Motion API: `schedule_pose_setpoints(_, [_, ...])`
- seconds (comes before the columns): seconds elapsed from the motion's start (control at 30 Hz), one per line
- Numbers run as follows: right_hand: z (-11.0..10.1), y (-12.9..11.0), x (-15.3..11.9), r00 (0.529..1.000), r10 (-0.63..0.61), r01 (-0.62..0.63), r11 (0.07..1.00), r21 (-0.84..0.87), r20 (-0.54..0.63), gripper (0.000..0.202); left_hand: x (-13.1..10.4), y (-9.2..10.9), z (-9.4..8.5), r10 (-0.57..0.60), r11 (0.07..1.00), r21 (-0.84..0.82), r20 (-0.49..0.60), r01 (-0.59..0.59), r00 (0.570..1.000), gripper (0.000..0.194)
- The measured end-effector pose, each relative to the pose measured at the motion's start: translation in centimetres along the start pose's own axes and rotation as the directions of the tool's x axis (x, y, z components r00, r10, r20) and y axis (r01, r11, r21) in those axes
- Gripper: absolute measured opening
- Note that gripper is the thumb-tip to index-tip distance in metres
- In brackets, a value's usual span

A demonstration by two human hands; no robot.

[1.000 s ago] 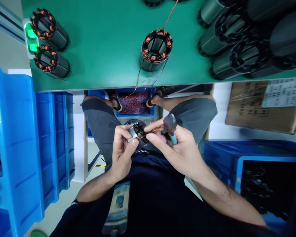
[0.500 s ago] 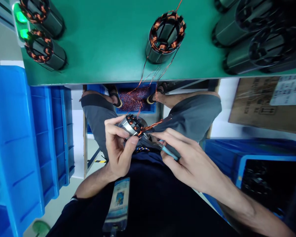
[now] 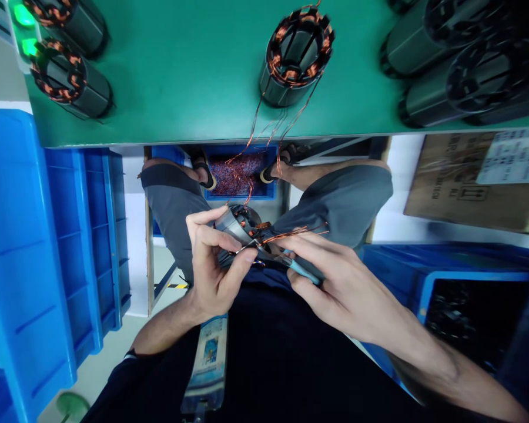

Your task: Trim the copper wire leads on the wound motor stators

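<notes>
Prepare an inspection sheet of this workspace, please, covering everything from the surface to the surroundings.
Surface: green bench, bearing wound stators; wires from the middle stator overhang its edge.
Job's things: held stator, copper leads jutting out; pliers near them, bite unclear.
Clutter: reddish scraps in a floor tub.
Grip: left hand on the held stator; right hand on the pliers.
Cables: nothing seen.
Surroundings: blue bins left; carton, blue crate right.

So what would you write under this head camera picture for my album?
Left hand steadies a wire-wound metal core while the right hand holds blue-handled pliers.
</notes>
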State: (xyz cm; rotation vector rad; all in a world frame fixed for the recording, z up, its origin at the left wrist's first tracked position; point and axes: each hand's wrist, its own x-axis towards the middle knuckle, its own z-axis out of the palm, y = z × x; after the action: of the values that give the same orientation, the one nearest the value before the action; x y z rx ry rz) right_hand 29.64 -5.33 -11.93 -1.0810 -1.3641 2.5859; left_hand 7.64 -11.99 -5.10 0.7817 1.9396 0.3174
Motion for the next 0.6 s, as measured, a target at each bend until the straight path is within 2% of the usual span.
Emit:
schedule_pose_setpoints(0.17, [0.1, 0.2, -0.1, 1.000, 0.029, -0.028, 0.999, 0.019, -0.004, 0.048, 0.1, -0.2, -0.1, 0.011, 0.999, 0.039, 0.012, -0.011, 1.000, 0.020])
schedule_pose_setpoints(0.33, [0.6, 0.6, 0.4, 0.996, 0.071, -0.068, 0.996, 0.057, -0.049, 0.021, 0.1, 0.0, -0.5, 0.001, 0.995, 0.101, 0.032, -0.004, 0.999, 0.017])
schedule_pose_setpoints(0.4, [1.1, 1.4, 1.0, 0.995, 0.090, -0.087, 0.993, 0.079, -0.045, 0.017, 0.0, -0.4, -0.4, -0.032, 0.993, 0.113, 0.030, 0.028, 0.999, 0.016])
schedule_pose_setpoints(0.5, [2.3, 4.2, 2.8, 0.991, 0.133, -0.130, 0.985, 0.111, -0.017, 0.028, 0.3, -2.6, 0.4, -0.157, 0.982, 0.108, 0.006, 0.156, 0.988, 0.018])
schedule_pose_setpoints(0.6, [4.2, 9.1, 5.7, 0.978, 0.207, -0.210, 0.973, 0.099, 0.039, 0.052, 1.7, -7.1, 2.0, -0.282, 0.947, 0.153, -0.031, 0.283, 0.959, 0.025])
